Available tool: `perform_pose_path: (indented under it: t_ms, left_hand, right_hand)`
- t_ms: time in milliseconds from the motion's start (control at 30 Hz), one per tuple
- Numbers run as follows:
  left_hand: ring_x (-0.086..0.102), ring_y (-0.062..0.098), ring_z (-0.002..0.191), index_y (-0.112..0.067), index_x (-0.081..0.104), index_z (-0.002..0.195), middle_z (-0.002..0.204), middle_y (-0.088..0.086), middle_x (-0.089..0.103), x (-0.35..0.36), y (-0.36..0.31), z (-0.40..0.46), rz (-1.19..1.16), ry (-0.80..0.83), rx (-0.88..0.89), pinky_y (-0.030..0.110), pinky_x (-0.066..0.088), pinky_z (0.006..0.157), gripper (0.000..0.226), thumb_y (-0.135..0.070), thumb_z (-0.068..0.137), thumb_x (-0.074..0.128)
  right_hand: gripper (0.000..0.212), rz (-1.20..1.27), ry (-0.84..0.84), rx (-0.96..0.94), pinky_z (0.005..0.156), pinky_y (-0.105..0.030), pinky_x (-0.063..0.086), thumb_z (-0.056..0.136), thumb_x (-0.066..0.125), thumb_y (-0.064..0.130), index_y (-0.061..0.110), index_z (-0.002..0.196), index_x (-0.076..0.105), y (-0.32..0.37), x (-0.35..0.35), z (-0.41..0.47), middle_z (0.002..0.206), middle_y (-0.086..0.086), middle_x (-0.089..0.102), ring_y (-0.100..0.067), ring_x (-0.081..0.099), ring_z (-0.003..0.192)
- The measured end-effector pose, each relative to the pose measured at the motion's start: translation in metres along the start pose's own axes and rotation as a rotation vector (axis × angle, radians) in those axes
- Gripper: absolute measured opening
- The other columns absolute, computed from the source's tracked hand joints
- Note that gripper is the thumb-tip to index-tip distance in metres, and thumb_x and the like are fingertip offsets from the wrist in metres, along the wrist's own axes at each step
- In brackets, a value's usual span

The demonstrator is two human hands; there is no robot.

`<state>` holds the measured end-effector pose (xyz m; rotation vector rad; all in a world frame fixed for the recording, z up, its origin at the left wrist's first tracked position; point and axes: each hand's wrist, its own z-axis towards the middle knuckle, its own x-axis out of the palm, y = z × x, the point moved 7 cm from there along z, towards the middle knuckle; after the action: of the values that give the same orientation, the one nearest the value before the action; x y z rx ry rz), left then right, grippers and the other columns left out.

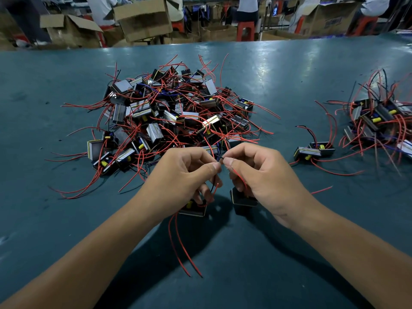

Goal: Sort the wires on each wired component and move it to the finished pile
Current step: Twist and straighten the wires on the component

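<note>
A big tangled pile of wired components (pixel 169 114), small black blocks with red wires, lies in the middle of the green table (pixel 55 219). A smaller pile (pixel 376 123) sits at the right edge. My left hand (pixel 185 172) pinches thin wire ends between thumb and forefinger, and one black component (pixel 194 208) hangs under its fingers with two red wires trailing toward me. My right hand (pixel 256 172) pinches wire ends right beside the left fingertips, with another black component (pixel 243 199) under its palm. Both hands are held just above the table, near the big pile.
Two loose components (pixel 314 150) lie between the big pile and the right pile. Beyond the table's far edge stand cardboard boxes (pixel 142 18), red stools (pixel 245 30) and several people.
</note>
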<state>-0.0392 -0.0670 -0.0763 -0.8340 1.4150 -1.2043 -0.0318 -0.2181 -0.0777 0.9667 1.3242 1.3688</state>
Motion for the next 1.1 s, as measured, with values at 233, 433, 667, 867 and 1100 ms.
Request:
perform_pose_path:
  t_ms: [233,433,667,867,1100]
  left_hand:
    - [0.067,0.026,0.054,-0.005,0.069,0.089,0.078,0.011,0.075,0.0035,0.0007,0.0005,-0.005,0.011,0.005,0.028,0.053,0.047,0.014,-0.015,0.097,0.064]
    - [0.066,0.019,0.054,-0.003,0.073,0.088,0.075,0.009,0.075,0.0065,-0.0006,-0.0006,-0.002,0.020,0.018,0.026,0.054,0.048,0.014,-0.013,0.095,0.066]
    - [0.067,0.021,0.054,-0.005,0.071,0.088,0.076,0.011,0.075,0.0033,-0.0015,-0.0006,-0.028,0.000,0.030,0.028,0.054,0.050,0.010,-0.012,0.094,0.068]
    - [0.066,0.021,0.053,-0.005,0.070,0.087,0.075,0.011,0.075,0.0051,-0.0013,-0.0012,-0.033,0.011,0.031,0.028,0.054,0.049,0.010,-0.010,0.094,0.067]
    - [0.066,0.020,0.052,-0.002,0.070,0.087,0.074,0.012,0.074,0.0069,-0.0032,-0.0017,-0.027,0.008,0.046,0.028,0.053,0.047,0.010,-0.009,0.094,0.067]
  right_hand:
    - [0.010,0.040,-0.023,-0.040,0.044,-0.016,0.034,0.091,0.070,0.014,0.018,0.082,0.072,-0.0036,0.0013,0.0011,0.053,0.008,0.053,-0.008,0.041,0.047]
    - [0.014,0.035,-0.059,-0.061,0.044,-0.014,0.032,0.090,0.070,0.012,0.017,0.077,0.071,-0.0030,0.0000,0.0013,0.052,0.009,0.054,-0.004,0.040,0.045]
    - [0.011,0.046,-0.084,-0.042,0.042,-0.015,0.031,0.091,0.069,0.011,0.011,0.080,0.070,-0.0020,-0.0022,0.0001,0.050,0.010,0.050,-0.006,0.036,0.044]
    - [0.013,0.065,-0.068,-0.053,0.043,-0.015,0.032,0.090,0.071,0.012,0.015,0.078,0.071,-0.0009,-0.0006,-0.0005,0.051,0.009,0.052,-0.005,0.038,0.045]
    - [0.012,0.059,-0.070,-0.063,0.042,-0.015,0.031,0.090,0.070,0.011,0.012,0.078,0.070,-0.0008,-0.0002,-0.0010,0.050,0.010,0.053,-0.005,0.037,0.044]
